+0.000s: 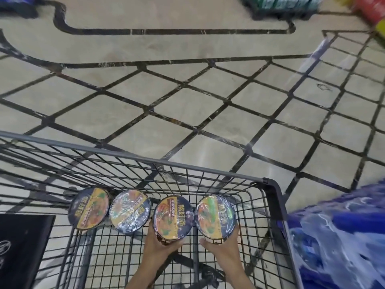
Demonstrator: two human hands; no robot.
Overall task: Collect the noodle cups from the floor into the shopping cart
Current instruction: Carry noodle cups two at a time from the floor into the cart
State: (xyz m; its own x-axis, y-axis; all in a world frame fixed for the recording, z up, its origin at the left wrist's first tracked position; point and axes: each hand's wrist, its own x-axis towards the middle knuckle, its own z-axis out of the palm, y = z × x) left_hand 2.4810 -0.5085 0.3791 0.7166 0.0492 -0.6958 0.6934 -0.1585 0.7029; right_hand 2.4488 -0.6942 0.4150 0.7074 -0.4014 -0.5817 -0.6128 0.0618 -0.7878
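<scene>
Four noodle cups sit in a row inside the shopping cart (273,184), close behind its front wire wall, lids facing up. Counting from the cart's right corner post, the first cup (216,217) is gripped by the right hand (224,250), whose thumb curls round the near edge while the fingers wrap the far right side. The second cup (173,218) stands just beside it and is gripped by the left hand (159,248), fingers curled round its near side under the lid. Whether these two cups rest on the cart's wire floor or are held just above it cannot be told. The third cup (130,211) is next along, touching or nearly touching the second, and the fourth cup (89,207) is farthest from the corner post, tilted slightly toward the front wall; no hand touches either of them. A black flat panel (23,247) lies at the cart's left side, beyond the fourth cup. Outside the cart's right wall lies a blue plastic-wrapped pack (341,238). Ahead of the cart spreads a beige tiled floor (166,109) with dark diamond lines, and blurred colourful packages (281,4) lie far beyond the cart's front.
</scene>
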